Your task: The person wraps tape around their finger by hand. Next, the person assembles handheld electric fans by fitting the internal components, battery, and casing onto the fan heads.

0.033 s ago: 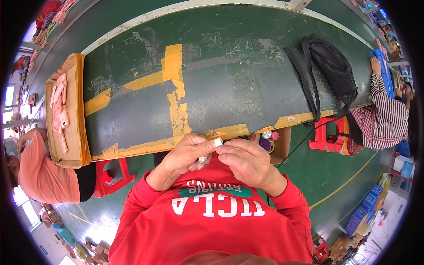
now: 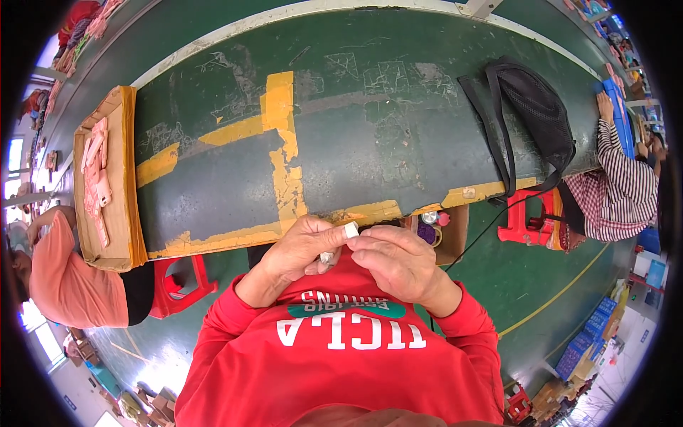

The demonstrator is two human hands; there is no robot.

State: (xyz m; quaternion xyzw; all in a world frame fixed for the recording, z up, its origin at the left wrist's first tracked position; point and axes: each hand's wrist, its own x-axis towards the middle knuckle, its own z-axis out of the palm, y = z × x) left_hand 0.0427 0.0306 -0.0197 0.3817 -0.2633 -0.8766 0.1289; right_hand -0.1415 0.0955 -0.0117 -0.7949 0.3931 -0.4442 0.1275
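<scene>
While both hands meet near the centre of the frame, just off the front edge of the worktop (image 2: 356, 164), a small white piece (image 2: 351, 229) sits at the tip of the thumb of the left hand (image 2: 300, 249). The other fingers of that hand curl under the thumb, and a second white piece (image 2: 326, 257) shows at one of them; I cannot tell whether they pinch anything. The right hand (image 2: 398, 265) has its fingers close together, their tips just beside the first white piece; its thumb is hidden, so I cannot tell whether it grips.

Worn yellow tape (image 2: 279, 107) crosses the worktop. At the left of the frame stands a cardboard tray (image 2: 130, 178) holding pink pieces (image 2: 98, 181); at the upper right lies a black mesh item with straps (image 2: 530, 107). Below the front edge, right of centre, is a cardboard box (image 2: 456, 238) with small objects in it. A co-worker in salmon (image 2: 75, 277) sits at the lower left, another in stripes (image 2: 629, 192) at the right.
</scene>
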